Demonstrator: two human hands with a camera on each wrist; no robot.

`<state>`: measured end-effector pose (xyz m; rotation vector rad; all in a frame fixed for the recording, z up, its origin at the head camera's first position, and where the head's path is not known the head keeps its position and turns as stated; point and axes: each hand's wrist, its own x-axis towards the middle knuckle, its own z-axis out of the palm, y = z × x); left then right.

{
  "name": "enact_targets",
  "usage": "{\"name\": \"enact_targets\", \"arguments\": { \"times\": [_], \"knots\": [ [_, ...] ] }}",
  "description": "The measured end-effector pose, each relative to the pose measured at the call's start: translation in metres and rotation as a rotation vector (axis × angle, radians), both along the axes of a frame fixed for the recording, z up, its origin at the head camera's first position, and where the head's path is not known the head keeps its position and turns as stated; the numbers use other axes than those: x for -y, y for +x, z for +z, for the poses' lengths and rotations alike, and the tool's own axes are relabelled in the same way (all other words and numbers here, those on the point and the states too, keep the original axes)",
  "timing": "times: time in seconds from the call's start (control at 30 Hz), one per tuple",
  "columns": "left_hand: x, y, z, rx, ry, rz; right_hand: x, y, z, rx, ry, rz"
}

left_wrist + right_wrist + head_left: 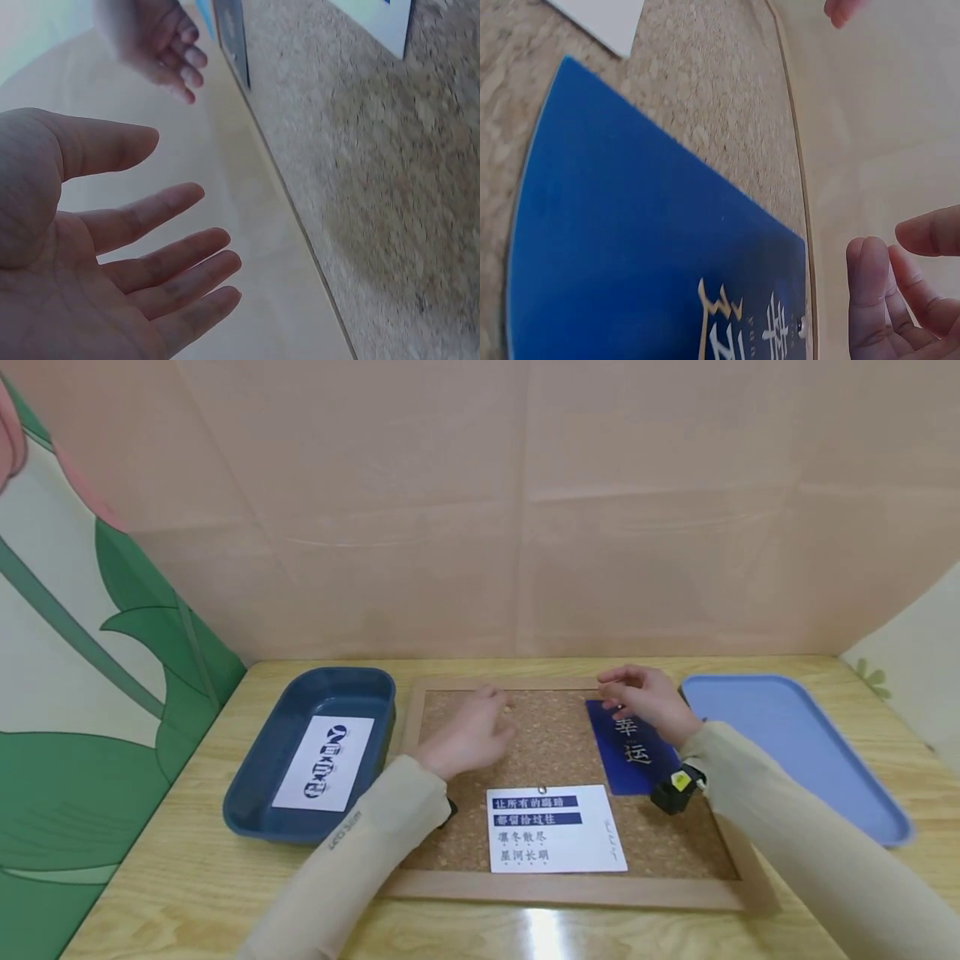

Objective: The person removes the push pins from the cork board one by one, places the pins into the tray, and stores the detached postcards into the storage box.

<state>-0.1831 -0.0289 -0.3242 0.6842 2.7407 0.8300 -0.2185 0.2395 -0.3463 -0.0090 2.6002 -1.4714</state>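
A wood-framed cork board (pixel 551 752) lies on the table. Over its upper left part hovers my left hand (pixel 474 735), fingers extended and apart, with nothing in the palm in the left wrist view. My right hand (pixel 651 702) is above the top of a blue card (pixel 630 777) with gold and white characters; its thumb and fingers are loosely bent and hold nothing visible. A small pin (pixel 802 328) shows at that card's top edge. Lower on the board, a white card (pixel 555 852) with printed text hangs from a pin (pixel 542 790) at its top.
To the left stands a dark blue bin (pixel 247 785) with a white card (pixel 326 764) bearing dark lettering inside. A light blue tray (pixel 795 743) lies to the right, partly behind my right arm. A pinkish cloth backdrop (pixel 517 510) rises behind the table.
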Motion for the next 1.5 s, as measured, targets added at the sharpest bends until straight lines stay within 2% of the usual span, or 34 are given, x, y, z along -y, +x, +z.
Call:
{"name": "enact_targets", "arguments": {
  "times": [0.13, 0.4, 0.63, 0.8, 1.07, 1.3, 1.5],
  "knots": [
    [-0.005, 0.002, -0.002, 0.005, -0.030, -0.040, -0.005, 0.001, -0.003, 0.002, -0.028, -0.009],
    [-0.016, 0.008, -0.007, -0.044, -0.100, -0.142, -0.015, 0.000, -0.008, 0.016, -0.055, -0.028],
    [-0.025, 0.012, -0.009, -0.054, -0.162, -0.224, -0.017, 0.000, -0.008, 0.038, -0.012, -0.038],
    [-0.032, 0.013, -0.011, -0.066, -0.173, -0.289, -0.019, 0.000, -0.008, 0.051, 0.011, -0.047],
    [-0.045, 0.016, -0.007, -0.080, -0.234, -0.351, -0.022, 0.001, -0.009, 0.061, 0.017, -0.036],
    [-0.056, 0.016, -0.011, -0.101, -0.256, -0.423, -0.023, 0.001, -0.011, 0.078, 0.016, -0.026],
    [-0.066, 0.017, -0.016, -0.088, -0.282, -0.450, -0.024, 0.001, -0.013, 0.090, 0.003, -0.015]
  ]
}}
